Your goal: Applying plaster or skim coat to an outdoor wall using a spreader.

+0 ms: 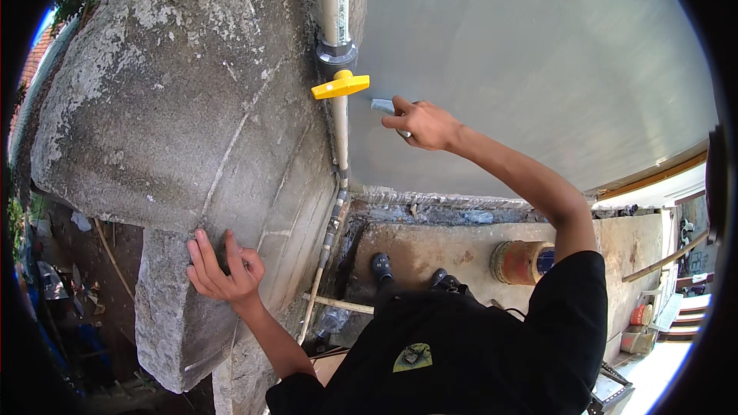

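My right hand (424,124) is closed around a small hand tool with a flat blue-grey end (381,105). Whether it is a brush or a scraper I cannot tell. Its tip is at the left side of a smooth grey wall (530,54), close to a pale upright pipe (340,134). On that pipe, just up and left of the tool, sits a valve with a yellow handle (340,85). My left hand (229,270) rests with fingers spread on a rough concrete block (177,146) and holds nothing.
Below the wall, my feet stand on a concrete ledge (415,250), with a stained bucket (520,263) to their right. A thin pole (666,256) juts in at the far right. Past the block's left side lies a lower, littered area (84,292).
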A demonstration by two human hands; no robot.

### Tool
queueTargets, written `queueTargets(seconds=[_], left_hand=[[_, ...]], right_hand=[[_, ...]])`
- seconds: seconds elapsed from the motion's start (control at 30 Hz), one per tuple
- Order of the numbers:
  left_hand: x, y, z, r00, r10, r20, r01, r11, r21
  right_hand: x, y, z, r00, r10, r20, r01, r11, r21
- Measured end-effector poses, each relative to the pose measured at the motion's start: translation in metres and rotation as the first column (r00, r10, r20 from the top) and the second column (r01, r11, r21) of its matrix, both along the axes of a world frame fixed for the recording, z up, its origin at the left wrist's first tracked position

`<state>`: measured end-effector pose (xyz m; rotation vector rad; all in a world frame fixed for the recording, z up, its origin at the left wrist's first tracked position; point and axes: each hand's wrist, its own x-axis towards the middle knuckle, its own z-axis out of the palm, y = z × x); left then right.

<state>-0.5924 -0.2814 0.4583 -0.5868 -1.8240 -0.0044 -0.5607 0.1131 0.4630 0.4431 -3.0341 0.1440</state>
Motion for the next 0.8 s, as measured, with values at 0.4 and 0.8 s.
queueTargets(seconds=[0.4,0.8], left_hand=[[-0.003,-0.005,-0.006,1.0,0.03,0.005,-0.03,0.999,0.01],[0.005,-0.007,-0.003,1.0,0.026,-0.006,-0.026,1.0,-0.015]], right_hand=[[-0.01,-0.036,0.113,0.65,0.415,-0.636,0.134,0.762,0.634],[-0.007,-0.039,-0.243,0.994,-0.022,0.111,0.006,0.99,0.142]])
